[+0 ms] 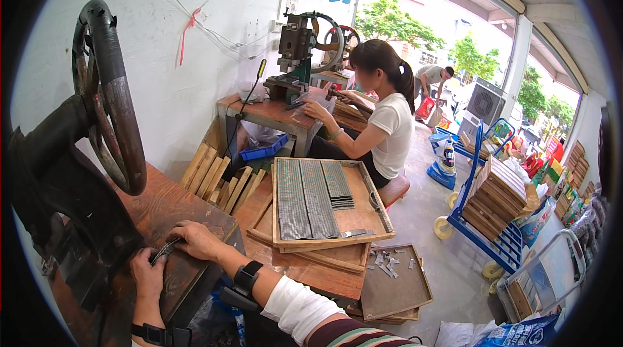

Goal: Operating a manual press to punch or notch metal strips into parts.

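At the worn wooden bench (175, 201), my left hand (148, 274) and my right hand (196, 240) pinch a small dark, ridged bundle (165, 251) between them. It looks like thin metal pieces pressed together, but my fingers partly cover it. Just left of my hands stands a black hand press (71, 172) with a large worn handwheel (123, 100). To the right, a shallow wooden tray (383, 220) holds rows of grey metal strips (305, 198), with a shorter stack (337, 185) beside them and a few loose pieces near its front edge.
Ahead, a seated co-worker (392, 107) holds a hammer at another press (295, 55). A lower tray (396, 295) with scattered metal pieces lies right of my bench. Wooden slats (207, 172) and a blue bin (265, 147) sit beyond it. A blue trolley (477, 217) carries stacked wooden trays.
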Tool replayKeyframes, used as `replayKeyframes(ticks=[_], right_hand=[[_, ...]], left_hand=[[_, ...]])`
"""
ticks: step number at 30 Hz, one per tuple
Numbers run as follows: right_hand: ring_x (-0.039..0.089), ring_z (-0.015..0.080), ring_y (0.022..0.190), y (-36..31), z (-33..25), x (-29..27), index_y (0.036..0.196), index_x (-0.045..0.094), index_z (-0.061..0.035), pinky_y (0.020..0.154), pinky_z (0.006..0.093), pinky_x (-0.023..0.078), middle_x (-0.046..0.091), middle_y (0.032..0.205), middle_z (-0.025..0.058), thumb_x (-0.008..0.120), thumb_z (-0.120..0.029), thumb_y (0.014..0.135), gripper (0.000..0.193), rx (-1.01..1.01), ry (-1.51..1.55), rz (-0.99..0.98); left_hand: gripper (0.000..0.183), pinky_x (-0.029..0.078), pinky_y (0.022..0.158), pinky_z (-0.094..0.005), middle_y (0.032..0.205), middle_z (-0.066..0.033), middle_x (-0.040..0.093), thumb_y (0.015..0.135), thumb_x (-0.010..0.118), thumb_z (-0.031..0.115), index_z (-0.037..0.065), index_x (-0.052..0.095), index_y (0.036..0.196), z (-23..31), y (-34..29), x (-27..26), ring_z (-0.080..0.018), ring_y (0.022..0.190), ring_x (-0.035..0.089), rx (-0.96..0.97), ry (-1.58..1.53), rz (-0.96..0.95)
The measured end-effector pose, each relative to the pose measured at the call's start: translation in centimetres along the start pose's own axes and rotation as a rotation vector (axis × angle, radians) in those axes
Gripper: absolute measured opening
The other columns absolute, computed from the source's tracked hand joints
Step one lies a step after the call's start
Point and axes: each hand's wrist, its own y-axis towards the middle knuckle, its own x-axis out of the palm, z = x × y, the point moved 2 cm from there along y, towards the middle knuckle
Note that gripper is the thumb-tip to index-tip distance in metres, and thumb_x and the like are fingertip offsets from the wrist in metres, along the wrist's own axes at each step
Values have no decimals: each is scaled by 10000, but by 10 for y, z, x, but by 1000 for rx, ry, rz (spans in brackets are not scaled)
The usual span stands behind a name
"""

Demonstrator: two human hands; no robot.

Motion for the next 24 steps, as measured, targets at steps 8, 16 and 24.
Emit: replayKeyframes(ticks=[8,16,24], right_hand=[[566,335,980,-1,-1,-2,962,660,-70,809,423,465,603,974,116,671,-94,750,213,10,0,-9],[561,342,971,-1,-2,-1,928,658,-73,810,427,467,610,943,119,659,-93,731,198,-7,24,33],[565,343,974,-1,-1,0,935,656,-75,806,430,470,611,943,119,660,-98,736,201,4,0,32]], left_hand=[[200,452,717,-423,830,-183,616,675,727,51,-23,620,827,3,0,0,-376,798,581,0,-10,3],[187,468,663,-380,789,-195,620,660,717,13,-36,625,816,-7,1,4,-336,718,599,97,-10,67],[225,463,722,-408,848,-185,622,667,730,42,-22,640,863,3,-1,-1,-367,803,592,40,-24,23]])
